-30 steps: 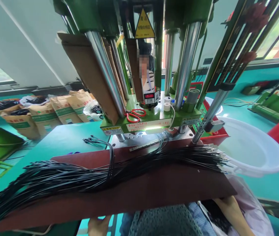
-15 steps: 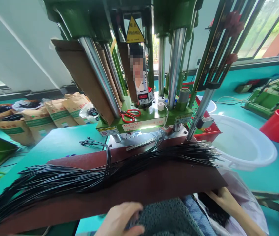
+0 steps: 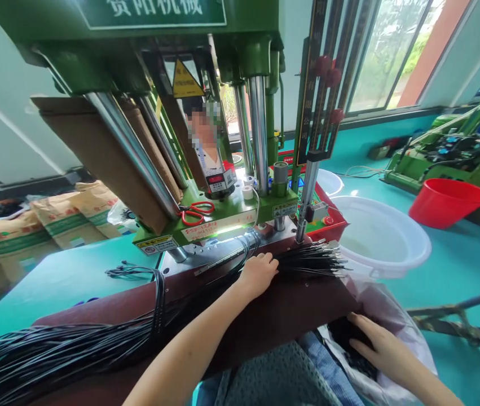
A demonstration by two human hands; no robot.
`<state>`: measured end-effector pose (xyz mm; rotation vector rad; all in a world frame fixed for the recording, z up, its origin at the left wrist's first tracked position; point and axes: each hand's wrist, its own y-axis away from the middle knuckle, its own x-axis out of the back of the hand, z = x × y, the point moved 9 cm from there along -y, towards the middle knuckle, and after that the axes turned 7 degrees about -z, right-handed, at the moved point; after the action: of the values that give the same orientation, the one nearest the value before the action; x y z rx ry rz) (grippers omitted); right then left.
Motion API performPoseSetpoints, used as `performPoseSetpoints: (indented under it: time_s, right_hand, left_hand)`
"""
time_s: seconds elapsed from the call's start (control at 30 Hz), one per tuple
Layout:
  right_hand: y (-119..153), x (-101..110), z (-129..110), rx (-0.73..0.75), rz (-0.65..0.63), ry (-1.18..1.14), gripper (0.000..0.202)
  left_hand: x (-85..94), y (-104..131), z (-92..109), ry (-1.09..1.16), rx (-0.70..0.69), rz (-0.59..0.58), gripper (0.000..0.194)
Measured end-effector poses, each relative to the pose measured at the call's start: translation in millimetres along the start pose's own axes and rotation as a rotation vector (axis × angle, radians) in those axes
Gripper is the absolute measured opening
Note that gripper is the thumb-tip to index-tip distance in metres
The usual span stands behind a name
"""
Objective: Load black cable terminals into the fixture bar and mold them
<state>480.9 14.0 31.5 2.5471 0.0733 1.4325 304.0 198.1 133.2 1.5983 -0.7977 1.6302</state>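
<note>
A long bundle of black cables (image 3: 303, 260) with silvery ends on the right lies across a brown board (image 3: 273, 316) in front of the press. My left hand (image 3: 260, 274) reaches over the board with its fingers curled round the cables right of the middle; its fingertips are partly hidden. Low on the right, my right hand (image 3: 379, 341) is at the mouth of a white bag (image 3: 417, 344). Its thumb and fingers are apart, against a mass of small black pieces (image 3: 352, 349) whose kind I cannot make out.
Behind the board stands a green press (image 3: 240, 211) with steel columns and red-handled scissors (image 3: 197, 212) on its plate. A white tub (image 3: 409, 254) and a red bucket (image 3: 447, 203) are on the right. Paper sacks (image 3: 53, 220) line the left. A mirror-like surface on the press shows a blurred person.
My left hand has gone from near my lap forward onto the cables. My right hand stays by the bag, now more visible. The view has shifted right and up.
</note>
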Motion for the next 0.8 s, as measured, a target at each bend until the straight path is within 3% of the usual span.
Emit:
performPoseSetpoints:
  time_s: [0.23, 0.43, 0.53, 0.63, 0.7, 0.8]
  right_hand:
    - [2, 21, -76, 0.154, -0.108, -0.164, 0.037]
    - [-11, 37, -139, 0.327, -0.098, -0.382, 0.029]
    - [-17, 57, -175, 0.5, 0.032, -0.455, 0.024]
    - [-23, 78, -210, 0.726, 0.251, -0.344, 0.03]
    - [-37, 74, -224, 0.811, 0.302, -0.198, 0.034]
    - [-81, 48, -217, 0.676, 0.233, 0.014, 0.039]
  left_hand:
    - [41.4, 21, -26, 0.59, 0.066, 0.216, 0.016]
    - [66.5, 42, -32, 0.463, 0.065, 0.39, 0.021]
    - [59.6, 39, -33, 0.614, 0.066, 0.321, 0.022]
    - [45.3, 33, -36, 0.982, 0.058, 0.17, 0.031]
    - [37.1, 33, -37, 1.247, 0.063, 0.049, 0.037]
    - [36.3, 40, -37, 1.507, 0.07, -0.064, 0.04]
